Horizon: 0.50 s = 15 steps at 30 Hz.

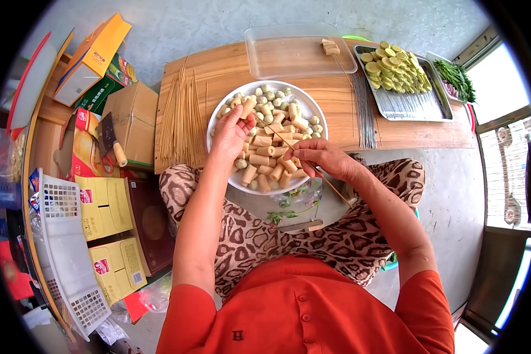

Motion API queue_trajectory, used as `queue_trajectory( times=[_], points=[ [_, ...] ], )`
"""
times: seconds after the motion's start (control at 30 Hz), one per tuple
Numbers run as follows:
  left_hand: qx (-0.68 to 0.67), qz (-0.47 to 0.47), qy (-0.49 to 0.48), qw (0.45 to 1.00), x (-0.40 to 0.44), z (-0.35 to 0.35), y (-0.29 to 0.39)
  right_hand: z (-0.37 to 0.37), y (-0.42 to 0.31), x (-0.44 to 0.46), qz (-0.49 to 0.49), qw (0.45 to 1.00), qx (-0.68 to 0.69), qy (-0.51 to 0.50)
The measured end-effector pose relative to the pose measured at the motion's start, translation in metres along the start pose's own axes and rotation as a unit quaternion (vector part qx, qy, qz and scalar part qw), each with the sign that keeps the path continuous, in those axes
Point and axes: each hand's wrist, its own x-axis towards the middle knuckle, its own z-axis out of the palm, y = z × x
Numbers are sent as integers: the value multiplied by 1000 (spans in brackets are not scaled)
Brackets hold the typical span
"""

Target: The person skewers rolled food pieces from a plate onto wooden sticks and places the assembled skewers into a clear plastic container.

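Note:
My left hand (232,131) is closed on a short tan roll piece (248,108), pinched above the left part of a large white bowl (317,106). Between the fingers of my right hand (324,158) is a thin bamboo skewer (336,192); its upper end reaches over the bowl, toward my left hand, and its lower end slants down toward my lap. In the bowl, many tan hollow roll pieces (263,141) lie in front, with pale greenish speckled balls (265,88) mostly at the back.
Loose bamboo skewers (180,118) cover the table's left end. Thin metal skewers (365,112) lie right of the bowl. Behind it, a clear plastic tray (277,53) holds skewered rolls (330,47). A metal tray (407,109) bears green slices (395,68). Left stand boxes (130,118) and a cleaver (108,131).

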Motion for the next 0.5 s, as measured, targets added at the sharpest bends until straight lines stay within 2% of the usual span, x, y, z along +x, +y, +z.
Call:
queue_trajectory(
  times=[0.5],
  points=[
    [9, 0, -12, 1000, -1, 0, 2, 0, 1, 3, 3, 1000, -5, 8]
  ],
)
